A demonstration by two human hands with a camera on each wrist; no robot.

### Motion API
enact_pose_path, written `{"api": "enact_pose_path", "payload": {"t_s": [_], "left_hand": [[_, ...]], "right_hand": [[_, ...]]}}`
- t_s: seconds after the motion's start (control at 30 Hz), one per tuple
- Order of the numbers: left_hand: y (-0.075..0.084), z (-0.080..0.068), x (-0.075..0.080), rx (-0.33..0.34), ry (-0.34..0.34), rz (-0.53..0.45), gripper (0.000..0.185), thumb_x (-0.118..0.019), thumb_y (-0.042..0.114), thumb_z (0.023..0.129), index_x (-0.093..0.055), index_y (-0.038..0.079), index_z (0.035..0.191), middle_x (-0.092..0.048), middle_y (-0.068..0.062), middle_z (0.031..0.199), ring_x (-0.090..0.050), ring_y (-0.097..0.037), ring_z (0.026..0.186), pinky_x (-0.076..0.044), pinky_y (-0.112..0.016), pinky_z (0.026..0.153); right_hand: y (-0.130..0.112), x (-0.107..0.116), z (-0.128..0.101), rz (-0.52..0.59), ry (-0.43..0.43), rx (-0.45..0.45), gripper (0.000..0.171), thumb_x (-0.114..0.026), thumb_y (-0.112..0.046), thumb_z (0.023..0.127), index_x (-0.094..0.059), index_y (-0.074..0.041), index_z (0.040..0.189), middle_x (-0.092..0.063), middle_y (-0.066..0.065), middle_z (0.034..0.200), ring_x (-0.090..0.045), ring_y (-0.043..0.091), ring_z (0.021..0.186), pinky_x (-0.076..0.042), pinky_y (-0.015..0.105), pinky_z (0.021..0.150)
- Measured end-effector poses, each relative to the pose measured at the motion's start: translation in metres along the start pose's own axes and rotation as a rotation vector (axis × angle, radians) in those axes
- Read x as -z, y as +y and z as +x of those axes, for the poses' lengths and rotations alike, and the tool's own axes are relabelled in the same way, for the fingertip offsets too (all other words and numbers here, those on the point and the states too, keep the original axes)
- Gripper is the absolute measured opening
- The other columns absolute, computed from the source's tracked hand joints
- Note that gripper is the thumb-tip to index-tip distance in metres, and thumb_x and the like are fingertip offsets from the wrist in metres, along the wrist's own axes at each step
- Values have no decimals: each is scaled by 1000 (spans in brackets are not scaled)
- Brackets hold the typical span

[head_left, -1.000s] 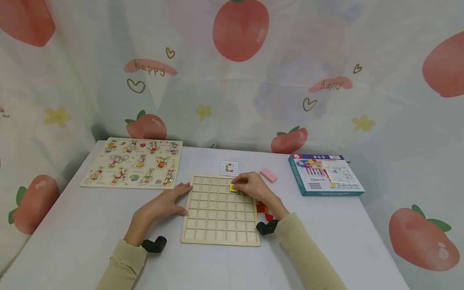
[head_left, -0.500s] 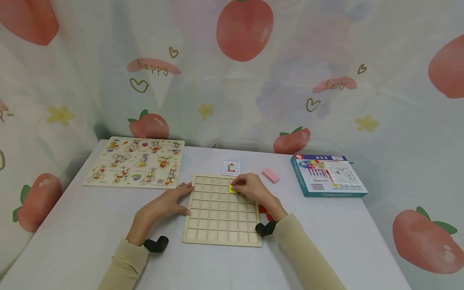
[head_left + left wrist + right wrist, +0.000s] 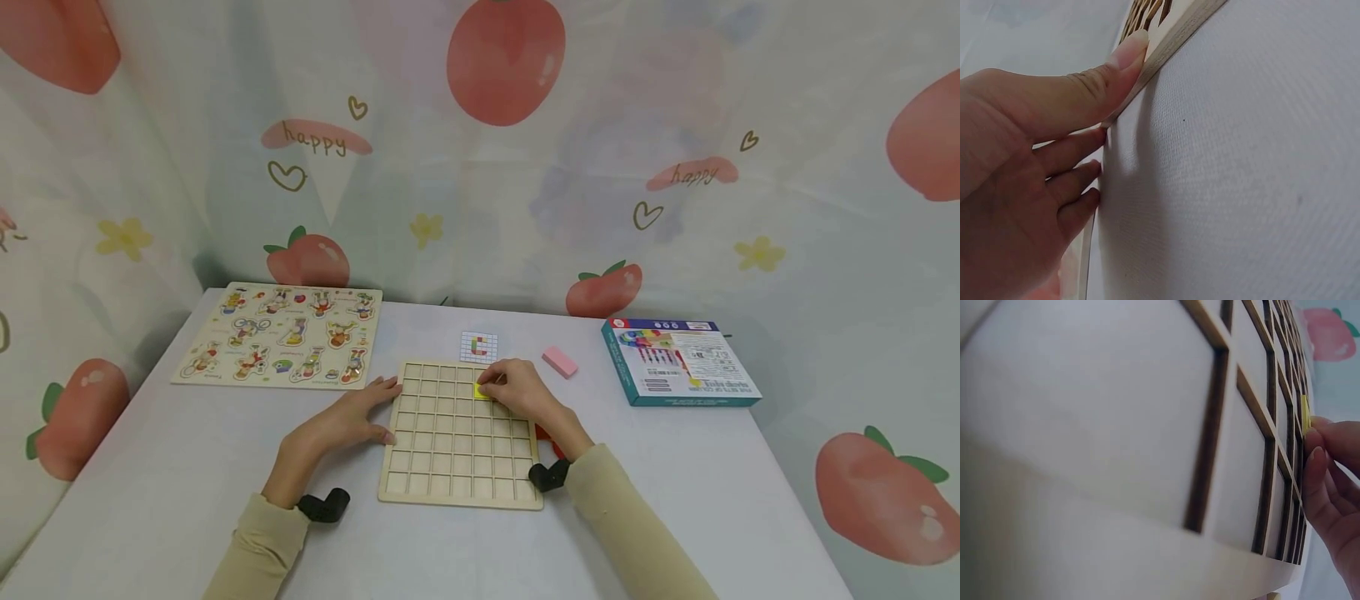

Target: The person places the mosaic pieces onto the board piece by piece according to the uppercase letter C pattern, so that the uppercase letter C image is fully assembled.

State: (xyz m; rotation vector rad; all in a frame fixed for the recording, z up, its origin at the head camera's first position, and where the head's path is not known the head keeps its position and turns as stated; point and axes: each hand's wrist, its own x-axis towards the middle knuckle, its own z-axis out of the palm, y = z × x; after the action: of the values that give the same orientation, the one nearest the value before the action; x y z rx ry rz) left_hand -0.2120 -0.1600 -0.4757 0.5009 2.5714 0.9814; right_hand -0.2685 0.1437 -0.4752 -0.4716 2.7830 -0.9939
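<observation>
- The right hand [image 3: 521, 393] lies on the grid board [image 3: 459, 436] and pinches a yellow tile [image 3: 482, 391] with its fingertips [image 3: 1317, 445].
- The tile sits in a cell of the second row from the far edge, right of the middle.
- The left hand [image 3: 337, 425] is relaxed, with straight fingers [image 3: 1072, 153] pressing against the left edge of the board, holding nothing.
- A pattern card [image 3: 478, 347] lies just beyond the board, and a pink block [image 3: 559, 362] is to its right.

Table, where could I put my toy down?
The grey table is bare near its front left corner, beside the left hand, and between the wooden grid board and the blue box. It's crowded around the right hand with the yellow tile.
</observation>
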Motion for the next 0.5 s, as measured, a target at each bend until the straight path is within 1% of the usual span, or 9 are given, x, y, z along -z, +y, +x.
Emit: {"api": "enact_pose_path", "payload": {"t_s": [0.2, 0.4, 0.47, 0.5], "left_hand": [[1, -1, 0, 10, 0, -2, 88, -85, 19, 82, -41, 1, 156, -31, -17, 167, -18, -41, 158, -19, -58, 127], [3, 1, -1, 11, -4, 5, 87, -85, 18, 83, -41, 1, 156, -30, -17, 167, -18, -41, 158, -20, -58, 126], [3, 1, -1, 15, -8, 11, 87, -85, 19, 83, -40, 1, 157, -30, -17, 168, -18, -41, 158, -20, -59, 126], [3, 1, -1, 17, -9, 16, 87, -85, 19, 84, -40, 1, 157, -30, -17, 168, -18, -41, 157, -21, -59, 126]], "right_hand": [[0, 1, -1, -2, 1, 12, 7, -76, -15, 94, -80, -11, 98, -74, 1, 91, -62, 12, 78, -55, 28, 74], [2, 7, -6, 66, -12, -1, 7, -73, -12, 95, -78, -9, 100, -74, 2, 90, -65, 11, 72, -57, 26, 71], [3, 10, -8, 78, -14, -6, 8, -73, -12, 96, -77, -9, 101, -74, 3, 92, -66, 12, 74, -59, 27, 73], [3, 11, -9, 80, -13, -6, 9, -72, -12, 96, -77, -9, 102, -74, 3, 94, -67, 12, 77, -59, 28, 76]]}}
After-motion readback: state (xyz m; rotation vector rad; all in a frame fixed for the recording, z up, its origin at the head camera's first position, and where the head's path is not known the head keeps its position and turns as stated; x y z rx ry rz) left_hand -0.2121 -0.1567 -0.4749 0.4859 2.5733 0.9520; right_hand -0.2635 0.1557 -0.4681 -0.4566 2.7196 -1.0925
